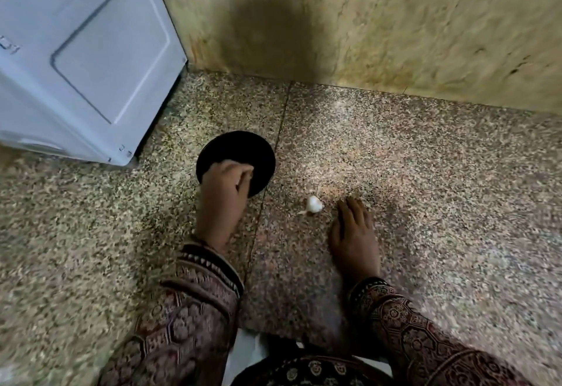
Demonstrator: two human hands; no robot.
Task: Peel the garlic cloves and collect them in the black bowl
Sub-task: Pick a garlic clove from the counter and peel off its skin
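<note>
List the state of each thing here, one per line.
Black bowl: upright on the floor, contents too dark to tell.
Garlic: on the floor, untouched, between the hands.
Left hand: fingers curled over the bowl's near edge; grip unclear.
Right hand: flat on the floor, fingers straight.

This looks like a room in a home, seen at floor level. A speckled stone floor (425, 172) meets a mottled yellowish wall (380, 26) at the far side, and a white appliance (76, 60) stands far left.
</note>
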